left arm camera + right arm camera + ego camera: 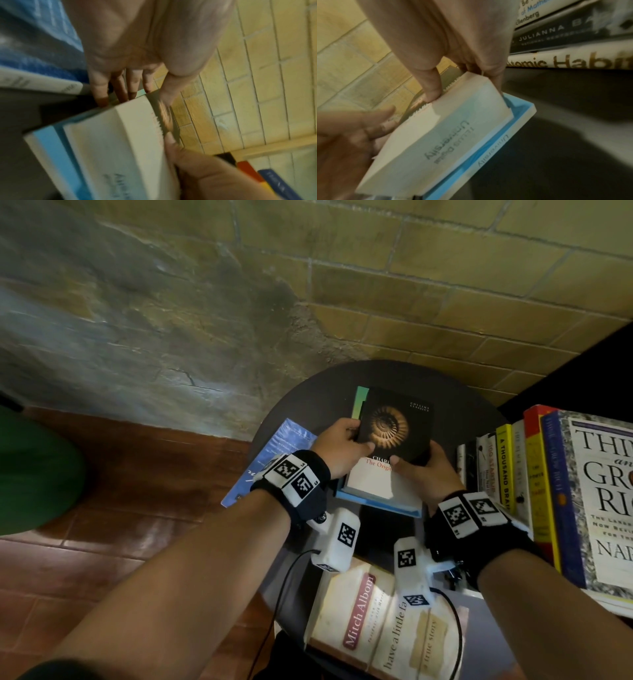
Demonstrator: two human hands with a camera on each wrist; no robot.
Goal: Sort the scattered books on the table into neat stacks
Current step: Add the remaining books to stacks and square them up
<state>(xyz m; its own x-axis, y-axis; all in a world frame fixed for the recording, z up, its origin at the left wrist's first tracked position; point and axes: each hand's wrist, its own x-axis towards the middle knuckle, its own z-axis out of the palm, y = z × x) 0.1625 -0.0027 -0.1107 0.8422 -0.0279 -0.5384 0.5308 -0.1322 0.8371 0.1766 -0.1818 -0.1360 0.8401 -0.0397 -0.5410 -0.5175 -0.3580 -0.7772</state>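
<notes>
Two hands, left (337, 446) and right (424, 470), grip the dark book (394, 426) over a stack (378, 501); table (308, 402) rim lies near, title half-hidden.

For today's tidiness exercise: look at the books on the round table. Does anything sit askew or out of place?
Yes. The blue paperback at the dark round table's left edge lies at a slant and overhangs the rim. The black ammonite-cover book, gripped by left hand and right hand, sits off-square on the light-blue book.
</notes>
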